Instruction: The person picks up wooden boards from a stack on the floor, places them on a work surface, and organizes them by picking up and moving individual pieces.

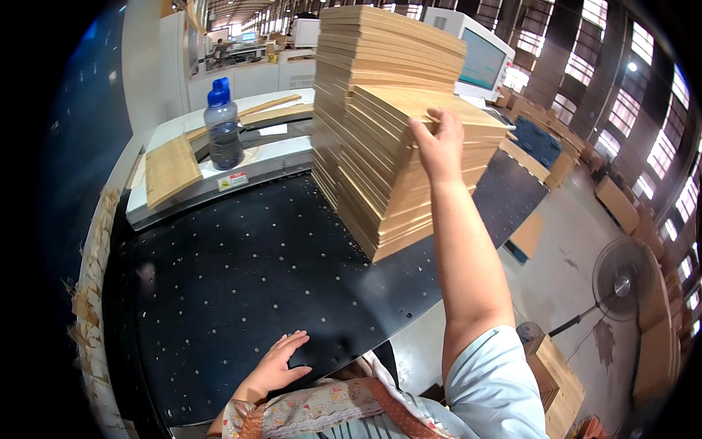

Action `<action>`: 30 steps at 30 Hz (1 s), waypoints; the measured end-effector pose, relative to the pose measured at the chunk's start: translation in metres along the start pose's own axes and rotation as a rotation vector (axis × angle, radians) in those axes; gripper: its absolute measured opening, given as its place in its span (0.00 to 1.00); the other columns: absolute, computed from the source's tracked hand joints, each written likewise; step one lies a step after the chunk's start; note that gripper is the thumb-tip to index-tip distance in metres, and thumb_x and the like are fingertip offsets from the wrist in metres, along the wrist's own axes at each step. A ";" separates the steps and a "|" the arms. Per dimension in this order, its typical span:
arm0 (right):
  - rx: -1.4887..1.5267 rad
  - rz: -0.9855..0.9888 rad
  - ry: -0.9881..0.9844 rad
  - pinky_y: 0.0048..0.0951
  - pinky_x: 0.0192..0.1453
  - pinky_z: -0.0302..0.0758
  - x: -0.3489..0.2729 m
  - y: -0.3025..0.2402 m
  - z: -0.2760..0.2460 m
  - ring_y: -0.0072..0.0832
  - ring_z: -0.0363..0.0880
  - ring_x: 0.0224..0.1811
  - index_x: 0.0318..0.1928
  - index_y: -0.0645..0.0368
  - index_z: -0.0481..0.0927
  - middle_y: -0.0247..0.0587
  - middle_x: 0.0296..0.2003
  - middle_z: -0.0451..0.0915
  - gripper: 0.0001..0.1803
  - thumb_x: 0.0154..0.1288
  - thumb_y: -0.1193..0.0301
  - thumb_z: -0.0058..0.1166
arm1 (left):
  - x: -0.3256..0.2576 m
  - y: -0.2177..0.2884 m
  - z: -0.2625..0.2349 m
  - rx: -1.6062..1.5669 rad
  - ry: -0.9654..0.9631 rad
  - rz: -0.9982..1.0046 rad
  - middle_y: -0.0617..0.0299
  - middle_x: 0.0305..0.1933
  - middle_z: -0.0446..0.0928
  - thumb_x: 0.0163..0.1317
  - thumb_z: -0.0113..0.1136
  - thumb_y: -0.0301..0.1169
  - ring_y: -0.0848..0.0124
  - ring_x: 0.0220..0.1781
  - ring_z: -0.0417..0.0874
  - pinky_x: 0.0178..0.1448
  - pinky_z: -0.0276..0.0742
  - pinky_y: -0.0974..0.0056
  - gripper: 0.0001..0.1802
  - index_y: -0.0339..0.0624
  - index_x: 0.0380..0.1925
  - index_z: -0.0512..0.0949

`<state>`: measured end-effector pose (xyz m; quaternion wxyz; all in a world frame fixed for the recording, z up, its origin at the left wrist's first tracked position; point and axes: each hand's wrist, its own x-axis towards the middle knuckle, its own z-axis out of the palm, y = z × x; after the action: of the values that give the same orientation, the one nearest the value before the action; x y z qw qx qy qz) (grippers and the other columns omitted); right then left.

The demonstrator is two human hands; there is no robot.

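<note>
A tall stack of light wooden boards (395,164) stands on a black perforated worktable (241,278). Its rear part rises higher than the front part. My right hand (442,146) reaches up to the top of the lower front pile, thumb and fingers apart at the edge of its top board (417,102). No board is lifted by it. My left hand (279,364) lies open near the table's front edge, fingers stretched and nothing in them. A patterned sleeve cover (314,410) shows on my left arm.
Behind the table, a white machine beam (172,203) carries a blue-capped water bottle (223,128) and a loose wooden plank (170,170). A monitor (482,58) stands behind the stack. At right on the floor are a fan (621,284) and more boards (559,384).
</note>
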<state>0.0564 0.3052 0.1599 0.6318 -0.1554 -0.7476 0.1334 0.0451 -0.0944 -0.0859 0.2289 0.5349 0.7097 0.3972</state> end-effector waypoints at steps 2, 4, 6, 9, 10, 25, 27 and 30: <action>0.155 0.048 -0.001 0.35 0.56 0.66 -0.003 0.005 0.001 0.39 0.71 0.49 0.40 0.63 0.77 0.48 0.42 0.74 0.19 0.49 0.66 0.62 | -0.001 -0.002 0.001 0.038 0.010 0.012 0.52 0.66 0.63 0.52 0.65 0.39 0.59 0.70 0.59 0.73 0.47 0.54 0.34 0.41 0.59 0.67; 0.320 0.117 0.038 0.30 0.53 0.68 -0.007 0.003 -0.009 0.32 0.73 0.45 0.39 0.64 0.77 0.43 0.41 0.75 0.16 0.51 0.69 0.60 | -0.001 -0.006 0.002 0.110 -0.020 0.063 0.54 0.65 0.64 0.53 0.64 0.40 0.60 0.70 0.59 0.73 0.47 0.54 0.33 0.42 0.59 0.67; 0.423 0.184 0.107 0.27 0.50 0.69 -0.011 0.012 -0.032 0.26 0.73 0.44 0.41 0.64 0.76 0.39 0.41 0.74 0.14 0.54 0.72 0.58 | 0.000 -0.009 0.003 0.131 -0.038 0.106 0.57 0.64 0.66 0.55 0.61 0.41 0.61 0.70 0.60 0.73 0.47 0.54 0.30 0.43 0.57 0.69; 0.725 0.469 0.265 0.30 0.51 0.67 -0.011 0.017 -0.062 0.26 0.71 0.45 0.44 0.62 0.74 0.37 0.41 0.73 0.15 0.55 0.71 0.56 | -0.004 -0.015 0.000 0.033 -0.067 0.118 0.56 0.64 0.66 0.57 0.61 0.42 0.61 0.71 0.58 0.73 0.44 0.53 0.31 0.41 0.58 0.68; 0.749 0.633 0.431 0.39 0.53 0.65 -0.009 0.012 -0.064 0.27 0.70 0.47 0.44 0.60 0.73 0.35 0.40 0.73 0.16 0.58 0.65 0.56 | -0.006 -0.018 0.000 0.009 -0.050 0.121 0.56 0.63 0.67 0.57 0.61 0.42 0.62 0.70 0.59 0.73 0.44 0.53 0.29 0.41 0.57 0.69; 1.372 0.783 0.096 0.42 0.57 0.75 -0.067 0.005 -0.067 0.42 0.75 0.52 0.56 0.70 0.64 0.53 0.51 0.73 0.23 0.59 0.77 0.46 | 0.000 -0.019 0.003 -0.148 0.091 0.079 0.54 0.51 0.76 0.52 0.64 0.29 0.62 0.58 0.74 0.70 0.57 0.56 0.24 0.41 0.51 0.74; 1.378 0.597 -0.059 0.41 0.63 0.68 -0.109 -0.023 -0.068 0.41 0.69 0.59 0.62 0.68 0.59 0.50 0.57 0.69 0.31 0.55 0.79 0.47 | -0.003 -0.025 0.002 -0.348 0.081 -0.015 0.57 0.54 0.74 0.53 0.63 0.26 0.67 0.58 0.73 0.65 0.63 0.61 0.26 0.37 0.54 0.71; 1.401 0.608 -0.077 0.39 0.62 0.68 -0.147 -0.049 -0.079 0.40 0.70 0.58 0.63 0.66 0.57 0.48 0.57 0.69 0.34 0.55 0.76 0.51 | 0.002 -0.027 -0.011 -0.886 0.225 -0.027 0.53 0.58 0.70 0.59 0.59 0.31 0.63 0.63 0.69 0.64 0.64 0.60 0.29 0.37 0.60 0.63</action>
<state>0.1542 0.2014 0.0594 0.4915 0.0873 -0.4343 0.7498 0.0210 -0.0995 -0.1007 0.3622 0.3297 0.4989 0.7150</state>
